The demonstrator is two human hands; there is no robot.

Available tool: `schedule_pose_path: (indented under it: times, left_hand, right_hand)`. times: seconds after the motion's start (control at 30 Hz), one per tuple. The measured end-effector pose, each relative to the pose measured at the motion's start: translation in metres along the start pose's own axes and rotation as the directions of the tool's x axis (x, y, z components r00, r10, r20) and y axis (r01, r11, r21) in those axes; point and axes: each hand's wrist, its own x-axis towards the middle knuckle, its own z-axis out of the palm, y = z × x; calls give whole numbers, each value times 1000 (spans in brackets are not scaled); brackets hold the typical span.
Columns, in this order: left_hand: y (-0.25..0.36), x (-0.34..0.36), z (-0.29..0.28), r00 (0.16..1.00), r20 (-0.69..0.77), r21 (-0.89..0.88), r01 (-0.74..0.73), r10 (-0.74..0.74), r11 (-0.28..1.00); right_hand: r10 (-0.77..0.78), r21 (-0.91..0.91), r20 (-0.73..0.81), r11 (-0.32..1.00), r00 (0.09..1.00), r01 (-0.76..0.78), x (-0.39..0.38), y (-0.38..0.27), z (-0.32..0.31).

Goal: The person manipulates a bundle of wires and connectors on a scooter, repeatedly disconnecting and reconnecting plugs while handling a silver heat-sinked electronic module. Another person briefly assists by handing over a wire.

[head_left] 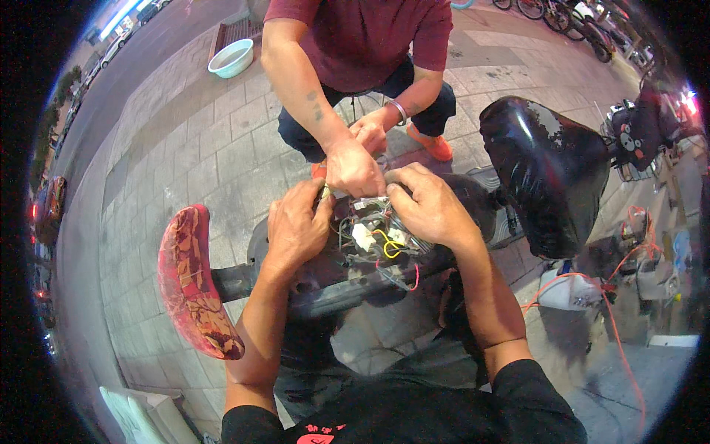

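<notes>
Between my hands lies a bundle of wires with white connectors [364,237], with a yellow wire [392,245] looping out of it, in the open middle of a dark electric scooter body [333,297]. My left hand [297,226] is closed at the bundle's left side, thumb and fingers pinched on a small pale piece I cannot make out. On the other side my right hand [435,206] curls its fingers down at the wires; what they grip is hidden. A co-worker's hand [355,166] reaches in between mine from the far side, touching the far edge of the wiring.
A red patterned padded seat [194,285] juts out at the left, a torn black saddle [546,174] at the right. The co-worker squats opposite on the paving. Behind stands a pale blue basin [231,58]. An orange cord [611,318] trails at the lower right.
</notes>
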Motion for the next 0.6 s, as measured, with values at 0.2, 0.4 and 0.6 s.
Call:
schedule_pose_path:
  times: [0.2, 0.4, 0.6]
  left_hand:
    - [8, 4, -6, 995, 70, -45, 73, -69, 996]
    - [2, 5, -3, 998, 66, -76, 4, 1, 997]
    - [-8, 6, 3, 995, 96, -248, 2, 22, 969]
  right_hand:
    - [2, -6, -37, 1000, 999, -2, -1, 1, 2]
    - [38, 19, -48, 999, 998, -37, -7, 7, 1]
    - [75, 105, -24, 992, 997, -72, -10, -2, -11]
